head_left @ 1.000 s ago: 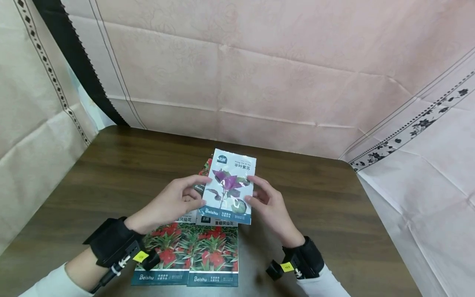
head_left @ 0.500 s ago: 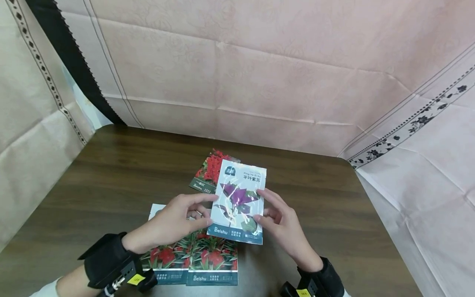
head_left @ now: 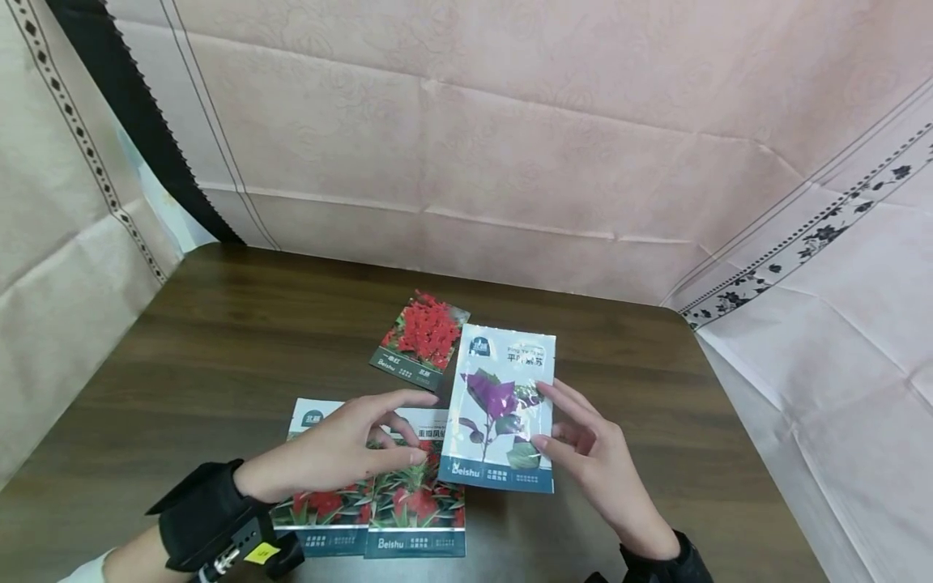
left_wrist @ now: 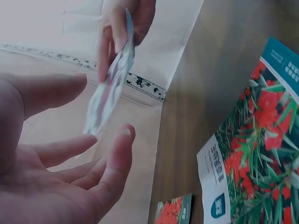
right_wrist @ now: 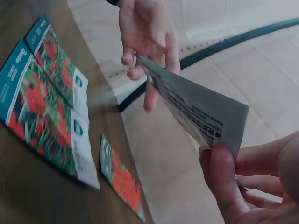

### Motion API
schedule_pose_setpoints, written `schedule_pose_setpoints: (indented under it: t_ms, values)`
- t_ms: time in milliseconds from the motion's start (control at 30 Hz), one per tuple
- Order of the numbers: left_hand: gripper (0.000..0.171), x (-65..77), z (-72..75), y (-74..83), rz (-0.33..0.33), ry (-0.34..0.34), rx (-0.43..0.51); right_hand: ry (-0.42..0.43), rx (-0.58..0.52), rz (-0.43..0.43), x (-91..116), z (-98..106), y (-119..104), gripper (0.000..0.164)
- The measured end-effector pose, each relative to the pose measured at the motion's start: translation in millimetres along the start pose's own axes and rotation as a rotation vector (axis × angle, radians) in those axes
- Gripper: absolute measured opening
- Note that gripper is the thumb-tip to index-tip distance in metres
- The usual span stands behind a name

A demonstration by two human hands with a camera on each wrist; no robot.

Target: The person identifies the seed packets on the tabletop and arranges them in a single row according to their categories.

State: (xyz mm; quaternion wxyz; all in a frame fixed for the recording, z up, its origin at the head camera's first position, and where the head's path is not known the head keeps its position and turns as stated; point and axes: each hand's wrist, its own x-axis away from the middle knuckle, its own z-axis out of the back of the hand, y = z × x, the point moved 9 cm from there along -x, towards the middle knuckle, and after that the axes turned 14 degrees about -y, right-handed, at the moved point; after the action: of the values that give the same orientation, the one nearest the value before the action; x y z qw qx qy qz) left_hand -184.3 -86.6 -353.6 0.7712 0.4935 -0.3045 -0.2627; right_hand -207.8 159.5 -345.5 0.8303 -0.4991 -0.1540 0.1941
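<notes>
A pale seed packet (head_left: 499, 409) with a purple-leaved plant on its front is raised above the table. My right hand (head_left: 594, 453) pinches it by its right edge, thumb and fingers on either side, as the right wrist view also shows. Just left of the packet, my left hand (head_left: 350, 445) has its fingers spread and holds nothing. In the left wrist view a gap shows between the thumb and fingers of the left hand (left_wrist: 70, 172). Beneath the left hand lie two larger seed packets (head_left: 415, 502) with red flowers, side by side and partly covered by it.
A smaller packet with red blossoms (head_left: 426, 328) lies tilted on the brown wooden table (head_left: 291, 324), behind the larger two. Pale patterned cloth (head_left: 510, 162) hangs along the table's back and sides. Each wrist wears a black camera strap (head_left: 204, 510).
The purple-plant packet has moved right and nearer with my right hand, uncovering the small red-blossom packet. My left hand, earlier at its left edge, has let go of it.
</notes>
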Motion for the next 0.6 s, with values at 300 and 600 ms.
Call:
schedule_pose_setpoints:
  t_ms: [300,600]
  values:
    - [0.063,8.7,4.1,-19.8,0.032,0.012,0.011,-0.018,0.032,-0.183,15,9,39,0.056]
    - [0.058,19.3,-4.6,-28.4,0.022,-0.035,-0.324,-0.092,-0.037,-0.206,23,2,63,0.057]
